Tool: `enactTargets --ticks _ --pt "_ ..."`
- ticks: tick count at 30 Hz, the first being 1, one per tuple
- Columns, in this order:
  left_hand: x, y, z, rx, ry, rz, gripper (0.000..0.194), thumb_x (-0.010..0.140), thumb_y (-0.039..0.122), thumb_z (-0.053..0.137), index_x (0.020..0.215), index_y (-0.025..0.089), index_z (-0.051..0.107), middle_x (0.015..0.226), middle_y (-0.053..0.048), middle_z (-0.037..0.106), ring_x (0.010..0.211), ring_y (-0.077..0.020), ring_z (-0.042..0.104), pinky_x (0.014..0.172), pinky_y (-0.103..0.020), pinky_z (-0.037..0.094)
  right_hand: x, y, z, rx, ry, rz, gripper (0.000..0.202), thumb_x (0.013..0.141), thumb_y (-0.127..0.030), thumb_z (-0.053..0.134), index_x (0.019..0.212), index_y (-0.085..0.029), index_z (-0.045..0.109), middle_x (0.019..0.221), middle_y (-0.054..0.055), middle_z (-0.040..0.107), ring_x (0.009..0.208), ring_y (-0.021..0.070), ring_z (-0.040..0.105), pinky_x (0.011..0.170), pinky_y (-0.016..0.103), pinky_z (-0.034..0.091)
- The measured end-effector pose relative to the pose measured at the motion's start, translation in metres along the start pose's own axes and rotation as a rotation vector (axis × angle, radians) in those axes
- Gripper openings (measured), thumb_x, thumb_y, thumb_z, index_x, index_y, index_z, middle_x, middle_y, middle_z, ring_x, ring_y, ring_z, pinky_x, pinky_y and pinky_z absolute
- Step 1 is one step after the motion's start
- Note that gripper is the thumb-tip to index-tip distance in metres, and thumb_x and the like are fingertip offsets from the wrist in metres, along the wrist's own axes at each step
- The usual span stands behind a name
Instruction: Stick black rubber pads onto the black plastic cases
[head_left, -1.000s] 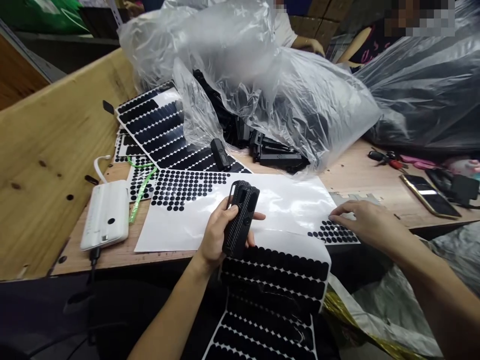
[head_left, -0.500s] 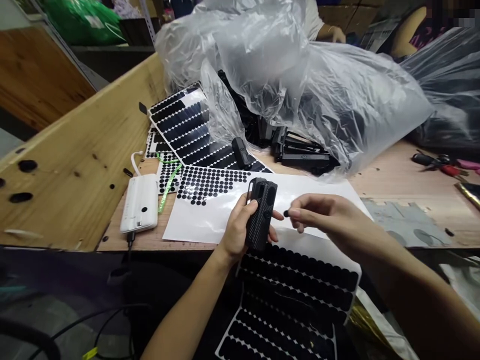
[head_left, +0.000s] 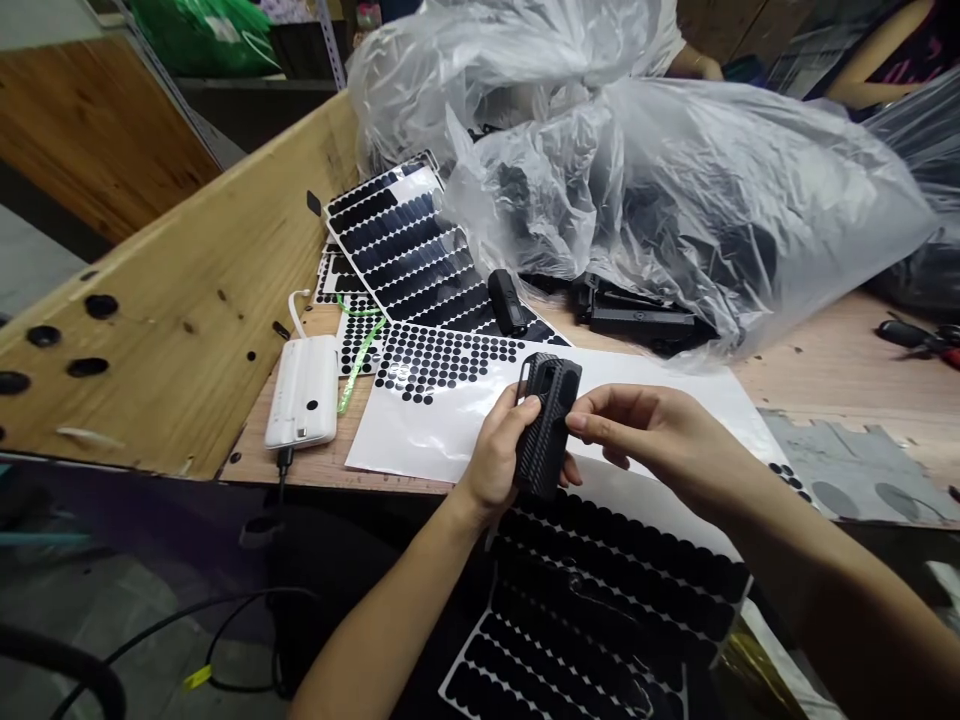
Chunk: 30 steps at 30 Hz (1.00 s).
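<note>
My left hand (head_left: 499,445) is wrapped round a black textured case (head_left: 546,430), held tilted over the table's front edge. My right hand (head_left: 637,420) pinches at the case's right side; what its fingertips hold is hidden now. Under the hands lies a white sheet with small black round stickers (head_left: 442,360). Below, over my lap, hang sheets with rows of larger black discs (head_left: 600,600). Behind the case, a small black part (head_left: 507,302) rests on another disc sheet (head_left: 412,255).
A white power bank (head_left: 302,390) with a cable lies at the left beside a wooden side board (head_left: 187,300). Clear plastic bags (head_left: 690,190) and black cases (head_left: 637,322) fill the back. Pliers (head_left: 911,335) lie at the right. A person's arm (head_left: 877,60) shows at the far right.
My right hand has closed in on the case, and the small black disc between its fingertips is no longer visible. The whole view has shifted, with things appearing farther right.
</note>
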<state>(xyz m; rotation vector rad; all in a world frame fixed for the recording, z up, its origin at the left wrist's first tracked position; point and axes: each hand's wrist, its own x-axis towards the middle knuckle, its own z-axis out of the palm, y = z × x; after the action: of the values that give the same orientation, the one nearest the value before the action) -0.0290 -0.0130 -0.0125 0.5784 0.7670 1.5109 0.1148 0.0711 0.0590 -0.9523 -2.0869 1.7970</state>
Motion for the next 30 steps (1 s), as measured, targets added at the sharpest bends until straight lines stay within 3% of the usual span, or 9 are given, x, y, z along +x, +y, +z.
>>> enactTargets --ticks 10,14,20,23,26,27,30 --pt "0.001 -0.001 -0.001 0.015 0.006 0.005 0.032 0.099 0.046 0.048 0.115 0.018 0.048 0.061 0.000 0.065 0.047 -0.0172 0.065 0.044 -0.022 0.051 -0.002 -0.003 0.004 -0.140 0.094 -0.051 0.032 0.087 -0.054 0.075 0.084 -0.022 0.073 0.075 0.002 0.075 0.071 0.0200 0.068 0.071 0.033 0.051" --pt "0.000 -0.002 -0.002 0.007 0.004 0.002 0.034 0.099 0.048 0.050 0.115 0.019 0.048 0.064 0.000 0.065 0.047 -0.0171 0.065 0.044 -0.022 0.051 -0.004 -0.002 0.007 -0.241 0.141 -0.056 0.036 0.087 -0.059 0.072 0.085 -0.023 0.073 0.076 0.004 0.076 0.068 0.0217 0.068 0.067 0.035 0.051" --pt "0.001 -0.004 -0.003 0.013 0.001 0.008 0.034 0.099 0.048 0.051 0.116 0.019 0.046 0.062 0.001 0.065 0.046 -0.0174 0.065 0.043 -0.022 0.050 -0.005 -0.005 0.004 -0.425 0.225 -0.158 0.036 0.086 -0.059 0.072 0.082 -0.024 0.067 0.075 0.002 0.070 0.060 0.0170 0.058 0.057 0.031 0.046" --pt "0.002 -0.002 -0.003 -0.025 -0.005 0.021 0.035 0.099 0.048 0.051 0.116 0.018 0.047 0.077 -0.004 0.072 0.049 -0.0159 0.066 0.046 -0.023 0.050 0.022 -0.004 -0.007 -0.440 0.316 -0.186 0.032 0.088 -0.053 0.070 0.085 -0.023 0.062 0.085 0.004 0.070 0.068 0.0178 0.062 0.061 0.031 0.048" --pt "0.002 0.000 -0.002 -0.064 0.008 0.028 0.037 0.099 0.048 0.050 0.117 0.016 0.048 0.093 -0.011 0.076 0.051 -0.0148 0.067 0.046 -0.023 0.049 0.075 0.001 -0.017 -0.523 0.466 -0.145 0.028 0.095 -0.048 0.060 0.096 -0.019 0.063 0.098 0.009 0.073 0.082 0.0209 0.067 0.071 0.033 0.051" --pt "0.001 0.000 -0.002 -0.069 0.016 0.029 0.037 0.099 0.048 0.050 0.117 0.016 0.047 0.095 -0.012 0.076 0.052 -0.0148 0.067 0.047 -0.023 0.048 0.095 0.002 -0.018 -0.615 0.455 -0.113 0.030 0.099 -0.046 0.054 0.103 -0.018 0.064 0.105 0.010 0.074 0.090 0.0219 0.069 0.078 0.033 0.052" --pt "0.000 0.002 0.000 -0.068 0.032 0.045 0.033 0.100 0.044 0.049 0.117 0.016 0.046 0.095 -0.011 0.076 0.054 -0.0149 0.068 0.050 -0.023 0.050 0.147 0.006 -0.016 -0.709 0.453 -0.063 0.043 0.096 -0.051 0.059 0.113 -0.012 0.067 0.113 0.017 0.074 0.105 0.0282 0.068 0.090 0.038 0.051"
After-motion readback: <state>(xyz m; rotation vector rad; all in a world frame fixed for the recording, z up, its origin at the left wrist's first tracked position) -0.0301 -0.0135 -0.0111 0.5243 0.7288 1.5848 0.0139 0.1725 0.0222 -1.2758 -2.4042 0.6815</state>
